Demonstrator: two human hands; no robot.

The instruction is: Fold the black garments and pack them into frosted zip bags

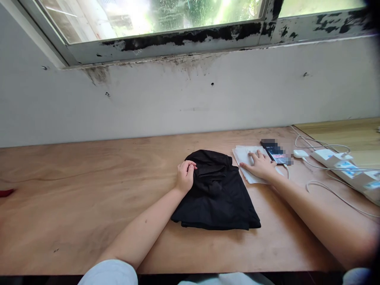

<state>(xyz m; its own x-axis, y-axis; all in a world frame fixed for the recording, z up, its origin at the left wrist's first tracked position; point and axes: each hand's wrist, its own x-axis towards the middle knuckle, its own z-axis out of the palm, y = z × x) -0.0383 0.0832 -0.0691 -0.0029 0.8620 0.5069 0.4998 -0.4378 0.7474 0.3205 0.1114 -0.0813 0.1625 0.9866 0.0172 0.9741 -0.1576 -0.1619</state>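
A folded black garment lies on the wooden table in front of me. My left hand is closed at the garment's upper left edge, fingers curled against the cloth. To the right, my right hand rests with spread fingers on a thin stack of white sheets or clear packets. Just beyond that hand is a dark phone with its screen lit, partly pixelated, and a white cable at its near end.
White power strips with plugs and a white charger sit at the right, with loose cables around them. A red object is at the far left edge. Behind the table stand a wall and a window.
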